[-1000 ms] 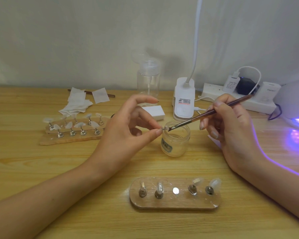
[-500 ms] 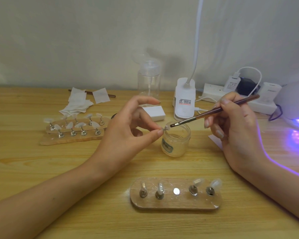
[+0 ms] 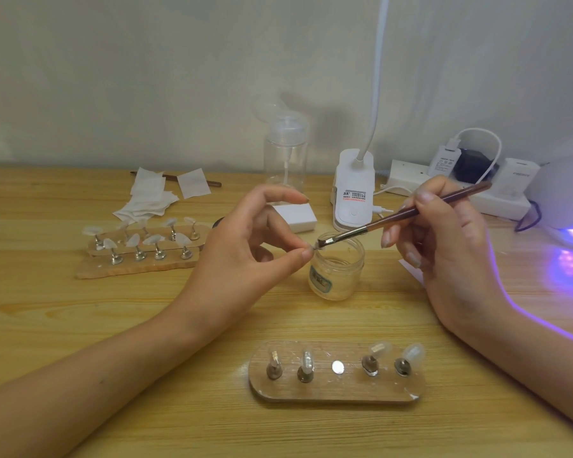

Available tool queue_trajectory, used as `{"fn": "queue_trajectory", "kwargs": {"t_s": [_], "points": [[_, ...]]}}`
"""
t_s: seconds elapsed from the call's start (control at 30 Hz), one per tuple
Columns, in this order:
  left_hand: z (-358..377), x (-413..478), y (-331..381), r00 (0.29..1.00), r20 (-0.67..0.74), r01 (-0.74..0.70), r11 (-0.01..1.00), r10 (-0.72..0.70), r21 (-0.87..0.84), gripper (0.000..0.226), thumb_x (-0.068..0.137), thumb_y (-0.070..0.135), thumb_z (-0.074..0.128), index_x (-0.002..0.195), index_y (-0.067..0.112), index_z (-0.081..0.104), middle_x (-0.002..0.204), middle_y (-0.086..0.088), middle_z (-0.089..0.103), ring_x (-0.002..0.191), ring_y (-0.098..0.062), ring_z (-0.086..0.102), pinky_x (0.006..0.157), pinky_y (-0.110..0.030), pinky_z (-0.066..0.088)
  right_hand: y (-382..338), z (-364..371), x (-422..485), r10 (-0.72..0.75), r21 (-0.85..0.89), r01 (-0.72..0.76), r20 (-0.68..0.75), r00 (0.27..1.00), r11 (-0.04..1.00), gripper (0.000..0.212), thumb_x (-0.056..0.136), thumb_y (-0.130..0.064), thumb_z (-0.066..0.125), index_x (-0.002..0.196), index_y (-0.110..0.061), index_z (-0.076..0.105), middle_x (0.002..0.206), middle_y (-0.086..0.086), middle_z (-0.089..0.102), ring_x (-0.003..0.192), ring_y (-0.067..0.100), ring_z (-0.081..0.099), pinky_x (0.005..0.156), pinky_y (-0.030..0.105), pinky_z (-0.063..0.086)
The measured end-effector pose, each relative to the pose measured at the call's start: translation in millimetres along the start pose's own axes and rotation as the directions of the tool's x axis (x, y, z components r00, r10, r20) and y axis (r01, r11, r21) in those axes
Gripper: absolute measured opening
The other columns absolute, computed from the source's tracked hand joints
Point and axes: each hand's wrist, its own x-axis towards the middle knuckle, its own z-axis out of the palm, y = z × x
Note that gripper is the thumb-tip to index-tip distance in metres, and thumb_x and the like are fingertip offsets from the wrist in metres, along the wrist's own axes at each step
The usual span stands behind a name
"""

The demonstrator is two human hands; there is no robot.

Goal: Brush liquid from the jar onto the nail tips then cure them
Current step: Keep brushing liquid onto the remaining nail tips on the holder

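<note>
My left hand (image 3: 245,256) pinches a small nail tip (image 3: 312,248) between thumb and forefinger, just above the left rim of the open glass jar (image 3: 337,269). My right hand (image 3: 444,246) holds a brown-handled brush (image 3: 394,219); its bristles touch the pinched nail tip. In front of me lies a wooden holder (image 3: 336,373) with several nail tips on metal stands and one bare magnet spot in its middle. The curing lamp (image 3: 566,200) glows violet at the right edge.
A second wooden holder (image 3: 139,249) full of nail tips lies at the left, with paper wipes (image 3: 149,200) behind it. At the back stand a clear pump bottle (image 3: 285,153), a white desk-lamp base (image 3: 353,190) and a power strip (image 3: 457,190) with plugs.
The brush tip has come up out of the jar and now rests on the nail tip. My left hand has barely moved.
</note>
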Motion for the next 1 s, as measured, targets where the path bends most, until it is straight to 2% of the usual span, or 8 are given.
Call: {"fn": "queue_trajectory", "kwargs": {"t_s": [0.1, 0.2, 0.3, 0.4, 0.57, 0.7, 0.83, 1.0], "points": [[-0.2, -0.4, 0.4, 1.000, 0.003, -0.005, 1.000, 0.005, 0.008, 0.046, 0.084, 0.008, 0.077, 0.122, 0.027, 0.059, 0.076, 0.006, 0.068, 0.084, -0.010, 0.070, 0.070, -0.050, 0.054, 1.6, -0.1, 0.5, 0.045, -0.048, -0.047, -0.042, 0.998, 0.998, 0.028, 0.103, -0.013, 0.041, 0.077, -0.018, 0.048, 0.057, 0.008, 0.063, 0.039, 0.011, 0.034, 0.042, 0.016, 0.032], [-0.1, -0.3, 0.4, 1.000, 0.003, -0.004, 1.000, 0.004, 0.010, 0.046, 0.084, 0.007, 0.077, 0.122, 0.027, 0.059, 0.076, 0.006, 0.067, 0.084, -0.009, 0.069, 0.070, -0.050, 0.054, 0.8, -0.7, 0.8, 0.028, -0.010, -0.029, -0.073, 0.997, 1.000, 0.028, 0.103, -0.012, 0.040, 0.077, -0.018, 0.048, 0.055, 0.006, 0.061, 0.039, 0.010, 0.034, 0.042, 0.016, 0.032], [-0.1, -0.2, 0.4, 1.000, 0.003, -0.003, 1.000, 0.003, 0.011, 0.046, 0.084, 0.007, 0.077, 0.121, 0.026, 0.059, 0.076, 0.007, 0.067, 0.082, -0.008, 0.069, 0.069, -0.049, 0.053, -0.2, -0.7, 0.3, -0.012, 0.037, 0.013, -0.025, 1.000, 0.999, 0.022, 0.099, -0.020, 0.042, 0.077, -0.022, 0.048, 0.059, 0.006, 0.063, 0.040, 0.011, 0.034, 0.042, 0.018, 0.030], [-0.5, -0.4, 0.4, 1.000, 0.003, -0.003, 1.000, 0.003, 0.014, 0.046, 0.084, 0.007, 0.077, 0.122, 0.026, 0.059, 0.077, 0.006, 0.067, 0.083, -0.008, 0.069, 0.069, -0.049, 0.053, 0.2, 0.6, 0.2, 0.001, -0.004, -0.001, 0.008, 1.000, 1.000, 0.020, 0.099, -0.020, 0.042, 0.079, -0.019, 0.047, 0.060, 0.006, 0.063, 0.041, 0.011, 0.035, 0.041, 0.018, 0.028], [-0.5, -0.7, 0.3, 1.000, 0.003, 0.001, 1.000, -0.001, 0.015, 0.046, 0.084, 0.007, 0.077, 0.122, 0.026, 0.059, 0.076, 0.007, 0.067, 0.083, -0.007, 0.069, 0.068, -0.046, 0.053, 1.6, 0.8, 0.5, 0.042, -0.016, -0.043, -0.066, 0.997, 0.999, 0.031, 0.104, -0.011, 0.039, 0.076, -0.020, 0.050, 0.055, 0.007, 0.059, 0.038, 0.010, 0.033, 0.041, 0.017, 0.029], [-0.3, -0.6, 0.3, 1.000, 0.004, 0.004, 1.000, -0.004, 0.007, 0.046, 0.084, 0.006, 0.077, 0.121, 0.026, 0.060, 0.076, 0.007, 0.066, 0.081, -0.006, 0.068, 0.066, -0.042, 0.052, -0.6, 0.0, 0.0, -0.034, 0.038, 0.035, -0.028, 0.999, 0.999, 0.020, 0.099, -0.018, 0.041, 0.080, -0.017, 0.045, 0.058, 0.005, 0.062, 0.038, 0.010, 0.034, 0.041, 0.019, 0.029], [0.1, -0.5, 0.4, 1.000, 0.006, 0.006, 1.000, -0.006, -0.001, 0.046, 0.085, 0.005, 0.076, 0.122, 0.026, 0.060, 0.075, 0.007, 0.066, 0.081, -0.006, 0.068, 0.067, -0.042, 0.052, 0.0, 0.3, -0.8, -0.028, -0.015, 0.028, 0.003, 1.000, 1.000, 0.020, 0.098, -0.019, 0.041, 0.079, -0.018, 0.047, 0.058, 0.006, 0.062, 0.038, 0.011, 0.033, 0.040, 0.017, 0.029], [-0.1, -0.6, 0.5, 1.000, 0.008, 0.006, 1.000, -0.006, 0.003, 0.045, 0.085, 0.006, 0.076, 0.122, 0.026, 0.060, 0.076, 0.007, 0.066, 0.084, -0.009, 0.069, 0.068, -0.045, 0.052, 1.6, -0.8, -0.1, 0.004, -0.073, -0.008, -0.048, 0.999, 0.997, 0.025, 0.102, -0.013, 0.039, 0.079, -0.017, 0.047, 0.056, 0.007, 0.060, 0.037, 0.010, 0.029, 0.040, 0.024, 0.022]]}}
